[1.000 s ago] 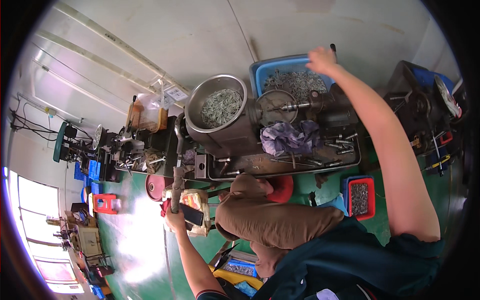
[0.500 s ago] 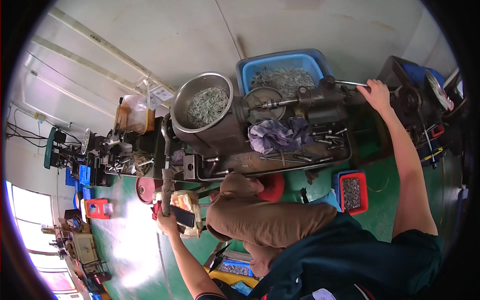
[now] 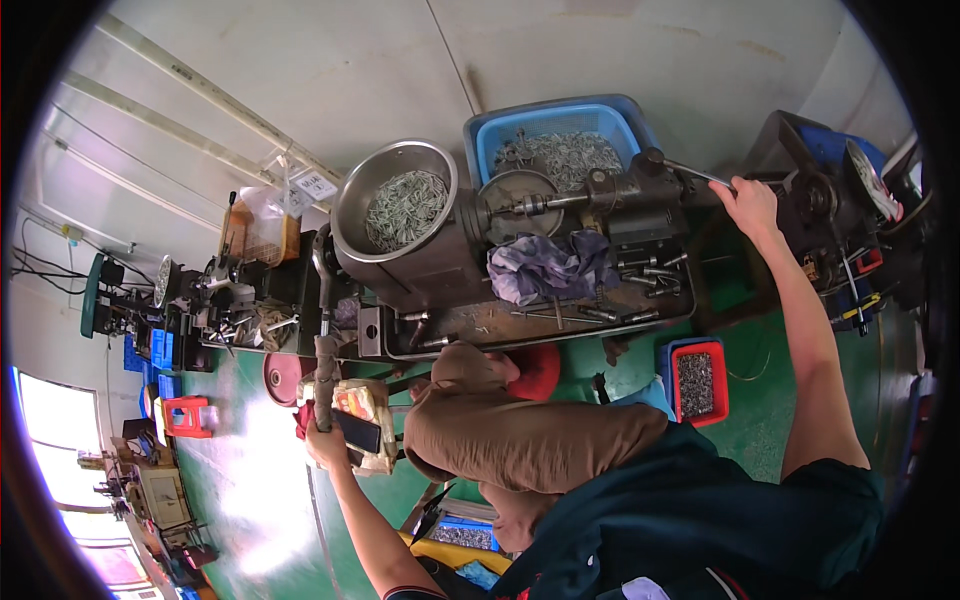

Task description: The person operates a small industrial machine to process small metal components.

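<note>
My left hand [image 3: 325, 446] is wrapped round the lower end of a long lever [image 3: 325, 375] covered in brown wrapping, left of the bench lathe's headstock [image 3: 430, 283]. At the right, my right hand [image 3: 752, 208] grips the end of a thin metal lever [image 3: 700, 174] on the lathe's tailstock [image 3: 627, 203]. A drill chuck [image 3: 532, 204] points from the tailstock toward the headstock; any small part between them is too small to make out. On the headstock sits a steel bowl [image 3: 345, 228] of thin metal pins [image 3: 405, 210]. A crumpled purple-grey cloth [image 3: 550, 268] lies below the chuck.
Behind the lathe stands a blue basin [image 3: 478, 135] of metal pieces. Loose tools lie in the lathe's tray [image 3: 475, 325]. A phone [image 3: 358, 431] rests on a package beside my left hand. A red bin [image 3: 718, 412] of small parts and a red stool [image 3: 185, 416] stand on the green floor.
The tailstock lever has swung slightly, its gripped end now lower, and my right hand has moved down with it. My left hand stays on the wrapped lever. The whole view has shifted a little.
</note>
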### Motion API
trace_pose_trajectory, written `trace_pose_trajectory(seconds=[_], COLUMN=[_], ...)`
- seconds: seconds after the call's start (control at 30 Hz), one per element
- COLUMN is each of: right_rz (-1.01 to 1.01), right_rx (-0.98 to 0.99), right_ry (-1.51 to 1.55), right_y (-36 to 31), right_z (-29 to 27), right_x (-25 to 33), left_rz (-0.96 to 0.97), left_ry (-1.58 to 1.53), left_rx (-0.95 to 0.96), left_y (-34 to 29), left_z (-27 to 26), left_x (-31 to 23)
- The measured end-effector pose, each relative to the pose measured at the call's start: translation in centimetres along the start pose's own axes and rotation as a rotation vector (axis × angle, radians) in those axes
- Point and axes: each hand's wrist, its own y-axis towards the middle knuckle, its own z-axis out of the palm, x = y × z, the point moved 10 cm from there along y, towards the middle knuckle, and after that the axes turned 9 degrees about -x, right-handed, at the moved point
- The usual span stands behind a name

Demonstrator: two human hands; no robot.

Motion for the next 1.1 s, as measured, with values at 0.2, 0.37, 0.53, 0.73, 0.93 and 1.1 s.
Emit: trace_pose_trajectory(seconds=[0.2,0.37,0.53,0.73,0.93,1.1], right_rz=[0.043,0.064,0.087,-0.003,-0.165,-0.362], right_rx=[0.002,0.024,0.096,-0.144,-0.190,0.211], right_ry=[-0.048,-0.065,-0.038,-0.126,0.264,0.567], right_y=[-0.2,-0.3,-0.3,2.2,7.7,5.7], right_z=[0.0,-0.2,0.2,0.1,1.7,5.6], right_x=[-0.2,0.0,0.2,0.3,14.3,28.8], left_rz=[0.032,0.103,0.058,0.055,0.065,0.074], left_ry=[-0.058,-0.109,-0.060,-0.069,-0.025,-0.028], left_rx=[-0.029,-0.126,-0.080,-0.062,-0.063,-0.088], left_y=[0.4,0.1,0.3,0.3,0.6,0.8], left_z=[1.0,-0.3,0.3,-0.1,0.3,0.8], left_x=[0.9,-0.3,0.9,0.2,0.6,1.9])
